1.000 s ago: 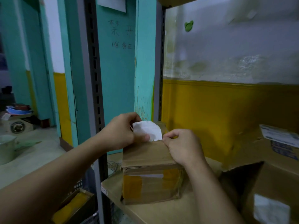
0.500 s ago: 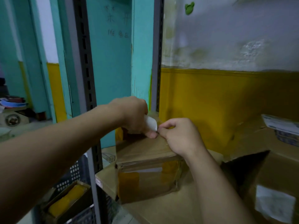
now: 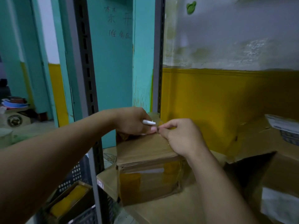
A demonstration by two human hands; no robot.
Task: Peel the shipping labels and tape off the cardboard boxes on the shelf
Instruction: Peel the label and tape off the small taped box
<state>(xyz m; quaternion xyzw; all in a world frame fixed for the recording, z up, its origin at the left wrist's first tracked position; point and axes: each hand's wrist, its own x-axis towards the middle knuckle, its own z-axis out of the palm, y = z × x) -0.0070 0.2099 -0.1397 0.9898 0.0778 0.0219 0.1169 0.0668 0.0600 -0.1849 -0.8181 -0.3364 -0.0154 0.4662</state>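
Note:
A small cardboard box wrapped in clear tape stands at the shelf's left end. My left hand is curled over its far top edge and holds the peeled white label, now folded small in its fingers. My right hand rests on the box top and pinches at the same far edge, fingertips touching the left thumb. What the right fingers pinch is too small to tell. A larger open box with labels sits at the right.
Grey slotted shelf uprights stand left of the box. The shelf board is lined with cardboard. Below left are dark plastic crates and a tray with yellow contents. A yellow and white wall backs the shelf.
The white label, standing up flat a second ago, is now folded down into my left hand. Both hands have come together at the box's far edge. The view has tilted slightly.

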